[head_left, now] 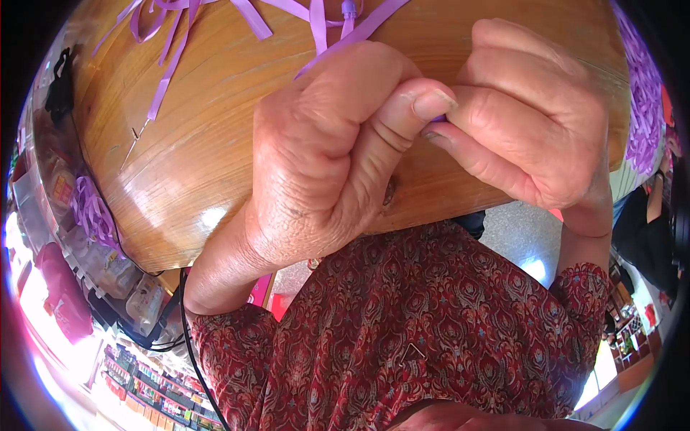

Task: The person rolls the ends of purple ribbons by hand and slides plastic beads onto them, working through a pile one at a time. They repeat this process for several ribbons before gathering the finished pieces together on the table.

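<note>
My left hand [316, 151] and my right hand [532, 118] meet above the wooden table, both closed, thumbs and fingertips pressed together. Between the fingertips shows a small bit of purple ribbon [439, 118]; most of it is hidden by the fingers. A purple ribbon strip [374, 23] slants down from the far edge and passes behind my left hand. Beside it is a small purple plastic piece [349, 9]. To the left, a ribbon end [156, 105] is joined to a thin metal hook-like wire [135, 138] lying on the table.
The wooden table [215, 122] has more loose purple ribbons [190, 14] at its far left. Bundles of purple ribbon [94, 212] sit beyond the left edge, and another heap [642, 93] at the far right. A black cable [192, 341] runs down past my left arm.
</note>
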Tool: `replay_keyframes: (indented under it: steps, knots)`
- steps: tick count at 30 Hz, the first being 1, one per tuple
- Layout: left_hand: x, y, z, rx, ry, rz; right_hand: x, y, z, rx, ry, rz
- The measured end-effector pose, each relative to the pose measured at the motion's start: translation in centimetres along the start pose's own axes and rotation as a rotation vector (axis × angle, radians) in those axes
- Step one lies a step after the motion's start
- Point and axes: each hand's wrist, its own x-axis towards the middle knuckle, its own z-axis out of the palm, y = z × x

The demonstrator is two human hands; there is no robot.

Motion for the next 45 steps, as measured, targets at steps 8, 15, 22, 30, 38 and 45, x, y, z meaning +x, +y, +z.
replay_keyframes:
  steps: [8, 15, 22, 30, 38, 45]
  knots:
    - [0.0, 0.8, -0.3, -0.058, -0.082, 0.034, 0.5, -0.4, 0.4, 0.079, 0.075, -0.104]
    - [-0.4, 0.3, -0.1, -0.013, -0.048, 0.144, -0.6, 0.0, 1.4, 0.119, 0.110, -0.139]
    - [-0.9, 0.6, -0.3, -0.044, -0.052, 0.161, 0.6, -2.1, 0.7, -0.052, 0.089, -0.136]
    - [-1.5, 1.2, 0.0, -0.080, -0.061, 0.178, -0.1, -2.5, 3.7, -0.151, 0.470, -0.160]
    - [-1.9, 1.5, 1.7, -0.207, -0.016, 0.224, -0.5, -3.1, 0.5, 0.077, 0.202, -0.008]
    - [-1.8, 1.4, 2.4, -0.557, 0.080, 0.287, -0.6, -1.7, -1.1, 0.405, -0.130, -0.111]
